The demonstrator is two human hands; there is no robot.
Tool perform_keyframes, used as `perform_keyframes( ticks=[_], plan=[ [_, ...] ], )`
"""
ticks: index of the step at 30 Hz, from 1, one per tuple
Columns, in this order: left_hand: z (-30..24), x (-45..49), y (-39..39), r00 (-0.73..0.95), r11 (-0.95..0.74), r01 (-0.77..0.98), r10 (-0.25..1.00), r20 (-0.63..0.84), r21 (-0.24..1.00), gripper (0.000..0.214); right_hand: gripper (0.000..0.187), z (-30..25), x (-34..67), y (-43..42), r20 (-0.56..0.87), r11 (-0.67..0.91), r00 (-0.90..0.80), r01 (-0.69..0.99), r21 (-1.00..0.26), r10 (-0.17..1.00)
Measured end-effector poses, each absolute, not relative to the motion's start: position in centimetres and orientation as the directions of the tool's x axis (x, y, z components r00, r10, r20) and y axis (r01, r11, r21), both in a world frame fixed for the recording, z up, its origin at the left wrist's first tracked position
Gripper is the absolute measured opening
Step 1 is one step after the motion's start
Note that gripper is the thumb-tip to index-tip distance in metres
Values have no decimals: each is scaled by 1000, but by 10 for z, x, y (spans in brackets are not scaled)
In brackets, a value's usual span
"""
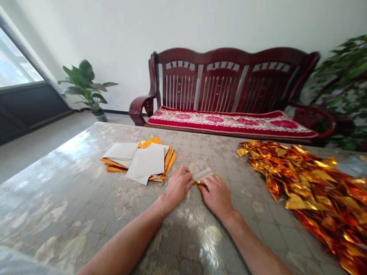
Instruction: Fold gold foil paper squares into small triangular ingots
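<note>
Head view: left hand [177, 185] and right hand [217, 194] pinch a small sheet [203, 174] on the table [83, 206], between a paper stack [149, 162] and a gold foil pile [304, 177], in what looks like a folding step, the next move calling, it seems, for even pressure.

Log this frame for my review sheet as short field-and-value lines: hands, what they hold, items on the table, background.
Left hand: left hand pinching the near left part of a paper sheet
Right hand: right hand gripping the same sheet's right side
Sheet: pale face up, partly rolled or folded, gold showing at the near edge
Table left: loose paper stack, pale and orange-gold
Table right: large heap of gold foil pieces
Surface: patterned table, shiny
Background: wooden bench with red floral mat; a plant on either side
</note>
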State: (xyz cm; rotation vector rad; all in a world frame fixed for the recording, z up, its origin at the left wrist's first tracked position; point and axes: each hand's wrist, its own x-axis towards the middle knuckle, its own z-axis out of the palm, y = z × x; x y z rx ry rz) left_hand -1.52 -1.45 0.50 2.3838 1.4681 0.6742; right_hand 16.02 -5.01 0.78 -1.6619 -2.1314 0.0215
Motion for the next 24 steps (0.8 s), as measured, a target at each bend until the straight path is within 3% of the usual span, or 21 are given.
perform_keyframes(
  ticks=[10, 19, 24],
  plan=[
    [4, -17, -14, 410, -488, 730, 873, 264, 479, 18, 24, 1, 164, -43, 296, 227, -108, 884, -408, 949],
    [2, -17, -12, 426, -499, 733, 866, 262, 461, 17, 23, 2, 158, -41, 279, 113, -36, 958, -264, 960],
    [0, -17, -12, 441, -530, 730, 848, 295, 431, 18, 22, 4, 157, -39, 260, 79, -11, 965, -252, 966]
  ],
)
